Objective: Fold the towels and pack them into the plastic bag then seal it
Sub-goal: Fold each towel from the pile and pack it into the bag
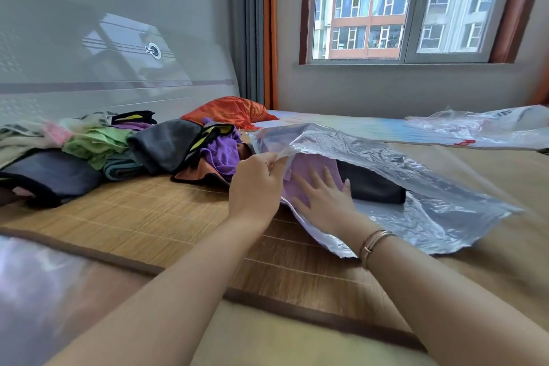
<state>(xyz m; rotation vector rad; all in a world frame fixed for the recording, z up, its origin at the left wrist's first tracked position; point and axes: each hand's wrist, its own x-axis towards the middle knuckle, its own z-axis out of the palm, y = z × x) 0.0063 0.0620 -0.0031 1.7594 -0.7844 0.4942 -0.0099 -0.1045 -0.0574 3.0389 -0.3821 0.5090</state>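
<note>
Left grip (256,184) on crinkly plastic bag (416,187)

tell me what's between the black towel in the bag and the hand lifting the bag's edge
In the head view, the folded lilac towel, with the right hand flat on it, lies between the black towel and the left hand.

A bed (490,175) carries everything, covered by a woven bamboo mat (166,217). On the mat lie a heap of unfolded towels (124,145) at the left and a clear plastic bag (421,196) at the right. Farther back rest an orange cushion (228,111) and a second plastic bag (487,128).
</note>
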